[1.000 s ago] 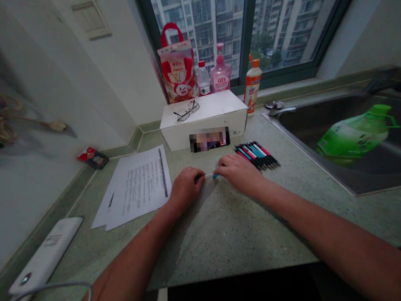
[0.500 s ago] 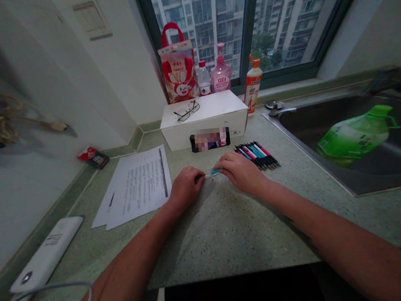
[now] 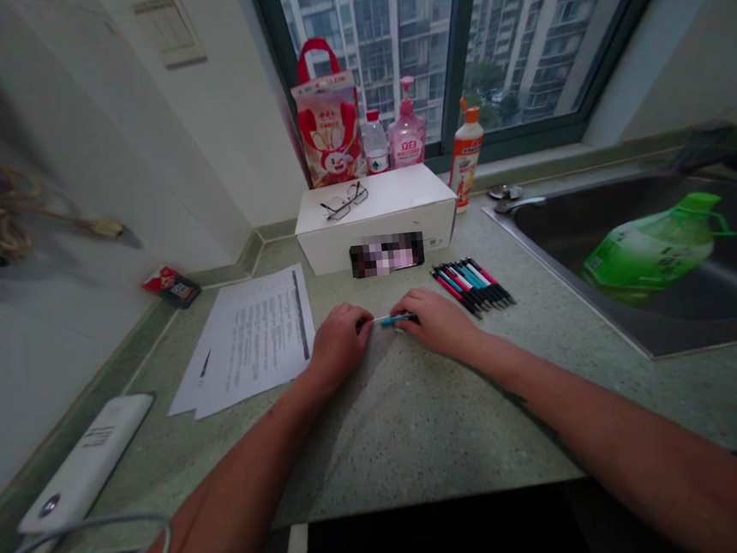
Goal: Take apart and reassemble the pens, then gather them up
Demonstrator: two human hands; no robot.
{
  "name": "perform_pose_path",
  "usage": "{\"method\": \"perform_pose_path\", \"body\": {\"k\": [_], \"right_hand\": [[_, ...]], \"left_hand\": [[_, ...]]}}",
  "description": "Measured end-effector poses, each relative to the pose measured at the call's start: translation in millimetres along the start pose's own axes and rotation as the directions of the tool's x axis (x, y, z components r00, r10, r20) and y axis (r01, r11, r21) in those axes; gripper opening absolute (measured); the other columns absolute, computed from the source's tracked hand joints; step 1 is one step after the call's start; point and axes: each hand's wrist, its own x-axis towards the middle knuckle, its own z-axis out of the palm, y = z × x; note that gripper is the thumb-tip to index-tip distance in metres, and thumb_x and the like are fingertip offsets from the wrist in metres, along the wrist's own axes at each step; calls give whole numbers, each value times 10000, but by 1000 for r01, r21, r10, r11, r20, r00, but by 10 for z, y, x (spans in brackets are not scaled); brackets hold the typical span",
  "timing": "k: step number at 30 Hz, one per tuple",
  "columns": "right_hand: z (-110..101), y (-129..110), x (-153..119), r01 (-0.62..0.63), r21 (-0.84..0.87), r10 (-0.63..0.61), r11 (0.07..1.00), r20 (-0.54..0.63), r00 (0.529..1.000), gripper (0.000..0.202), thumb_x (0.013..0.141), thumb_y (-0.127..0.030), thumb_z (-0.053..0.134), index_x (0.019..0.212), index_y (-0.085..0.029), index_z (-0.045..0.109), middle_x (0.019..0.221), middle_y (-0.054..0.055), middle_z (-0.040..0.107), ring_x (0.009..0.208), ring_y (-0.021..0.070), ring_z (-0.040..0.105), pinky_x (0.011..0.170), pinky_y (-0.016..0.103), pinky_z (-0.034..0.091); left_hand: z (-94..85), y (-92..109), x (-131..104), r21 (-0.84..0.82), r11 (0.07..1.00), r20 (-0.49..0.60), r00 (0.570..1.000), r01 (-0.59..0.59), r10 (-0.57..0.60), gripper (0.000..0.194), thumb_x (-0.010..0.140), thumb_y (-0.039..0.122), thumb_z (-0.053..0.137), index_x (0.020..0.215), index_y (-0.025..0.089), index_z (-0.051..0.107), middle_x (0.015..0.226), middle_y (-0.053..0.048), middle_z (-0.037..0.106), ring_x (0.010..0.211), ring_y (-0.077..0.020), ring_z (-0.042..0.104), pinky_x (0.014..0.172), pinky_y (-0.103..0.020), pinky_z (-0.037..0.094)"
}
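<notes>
My left hand [image 3: 341, 341] is closed in a pinch on the dark end of a pen refill [image 3: 377, 319], whose thin white stem points right. My right hand [image 3: 437, 318] pinches a blue pen barrel [image 3: 390, 320], with a dark part of it showing by the fingertips. Barrel and refill lie in line just above the counter; whether the refill's tip is inside the barrel I cannot tell. Beside my right hand lies a row of several pens [image 3: 473, 286] in blue, red, white and black.
Printed sheets [image 3: 255, 342] lie left of my hands on the counter [image 3: 422, 444]. Behind stand a phone [image 3: 386, 256] and a white box [image 3: 376, 215] with glasses [image 3: 344, 203] on top. A sink [image 3: 603, 307] holding a green jug [image 3: 656, 247] is at the right, a white power bank [image 3: 88, 464] at the left.
My right hand has come slightly down, and the blue barrel has moved left toward my left hand. More of the barrel shows now, and less white stem.
</notes>
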Motion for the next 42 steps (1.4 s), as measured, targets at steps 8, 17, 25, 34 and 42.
{"method": "perform_pose_path", "body": {"k": [8,17,25,34,42], "right_hand": [[-71,1,-34,-25,-11,24,1000,-7,1000,109,937,-229,674,1018,-185,734,1000,74,694,994,239,626,877,364,477],[-134,-120,-39,96,-36,-97,995,-39,994,173,969,-273,646,1095,-176,715,1030,88,694,1018,243,614,888,375,461],[-198,-41,-22,38,-95,-39,995,-16,999,108,964,-178,625,933,-169,729,922,69,687,936,227,607,811,340,428],[-341,70,-18,75,-294,-83,953,-13,996,141,960,-124,590,927,-160,722,961,95,674,935,242,579,792,351,386],[-310,-27,-30,64,-211,-67,975,-8,998,153,959,-120,571,896,-160,704,931,81,671,931,229,584,800,341,392]], "left_hand": [[-2,-19,-5,-13,1000,-32,999,8,-8,59,914,136,643,901,172,688,916,-68,671,918,-243,612,827,-370,496],[-11,21,-7,-149,958,-161,962,-245,220,51,941,157,643,957,183,685,913,-47,669,896,-207,604,809,-339,483],[13,7,-21,-177,970,-102,983,-166,150,180,895,133,707,1067,180,679,967,-54,704,906,-209,642,829,-350,514],[7,-39,0,-144,985,-48,995,-93,86,57,917,181,697,974,179,702,952,-56,715,910,-219,652,835,-364,514],[-12,35,-19,-134,983,22,992,-122,126,62,938,188,647,956,185,706,926,-57,685,884,-213,625,802,-357,507]]}}
